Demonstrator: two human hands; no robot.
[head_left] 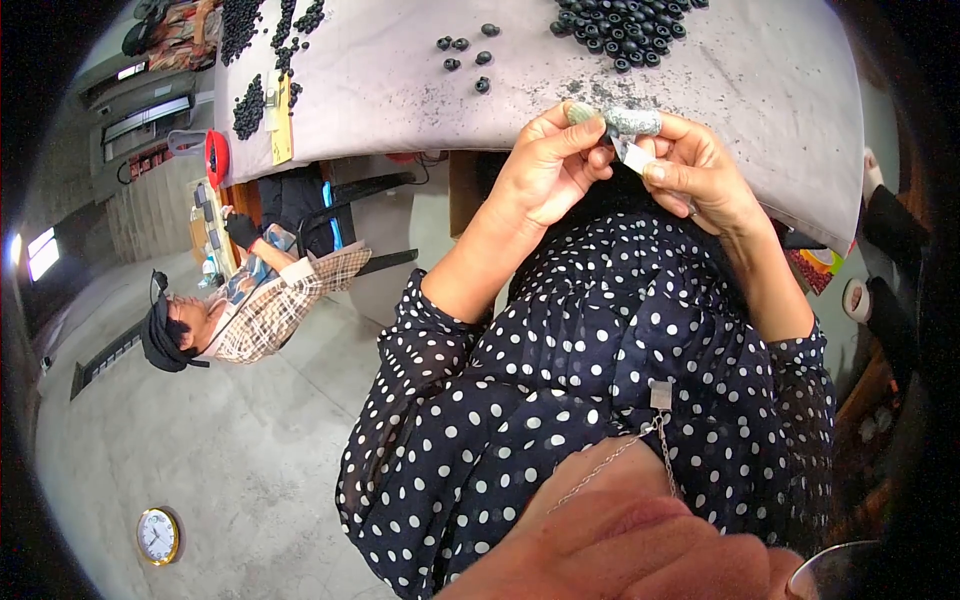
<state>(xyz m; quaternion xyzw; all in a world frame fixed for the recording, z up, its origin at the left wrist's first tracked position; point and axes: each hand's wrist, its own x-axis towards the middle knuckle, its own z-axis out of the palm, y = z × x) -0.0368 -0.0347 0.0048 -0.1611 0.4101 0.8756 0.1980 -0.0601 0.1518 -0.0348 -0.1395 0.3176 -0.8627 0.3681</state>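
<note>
Just over the near edge of the cloth-covered table (380, 85), my left hand (552, 160) pinches a small round black part (608, 136) between thumb and fingers. Pressed against that part is the pointed tip of a small flat blade with a white grip (637, 158), which my right hand (705, 170) holds between thumb and fingers. Pale wrapping covers the right index finger and a left fingertip. My fingers hide most of the black part. Beyond my hands lies a heap of similar black parts (625, 32), with several loose ones (484, 58) to its left.
Dark crumbs dot the cloth around my hands. More small black pieces (248, 108) and a yellow strip (283, 130) lie at the table's left end. Another person (285, 310) sits to the left, near a black chair arm (375, 186). A person's dark-clad legs show at far right.
</note>
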